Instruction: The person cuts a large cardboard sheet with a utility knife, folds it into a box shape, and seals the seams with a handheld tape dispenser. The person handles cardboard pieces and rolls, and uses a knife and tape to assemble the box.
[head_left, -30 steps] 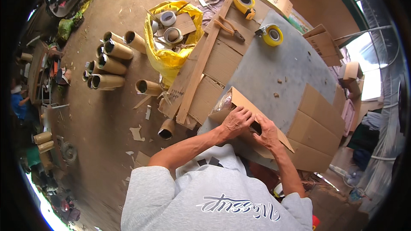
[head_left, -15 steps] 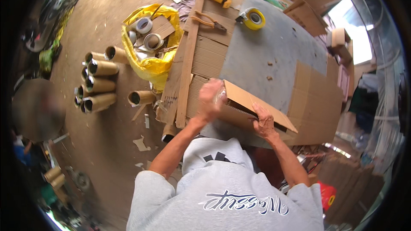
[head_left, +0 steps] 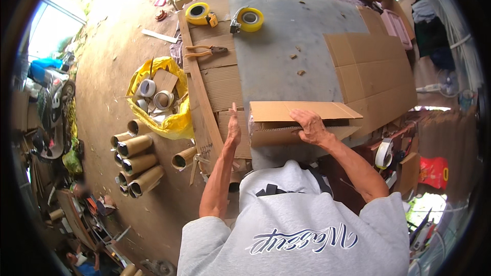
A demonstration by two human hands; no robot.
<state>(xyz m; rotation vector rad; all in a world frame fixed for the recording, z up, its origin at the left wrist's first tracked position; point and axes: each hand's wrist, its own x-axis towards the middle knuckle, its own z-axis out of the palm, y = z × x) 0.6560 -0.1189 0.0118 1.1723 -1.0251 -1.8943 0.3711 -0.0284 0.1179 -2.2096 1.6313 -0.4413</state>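
Cardboard fills the head view: a folded brown box [head_left: 302, 120] lies at frame centre on the grey table [head_left: 286, 46], with a flat sheet [head_left: 376, 74] to its right. Two yellow tape rolls [head_left: 249, 19] sit at upper centre, pliers [head_left: 204, 50] below them. Right hand [head_left: 312, 126] presses down on the box, fingers curled over its flap. Left hand [head_left: 233, 127] stands upright just beside the box's left end, fingers straight and open.
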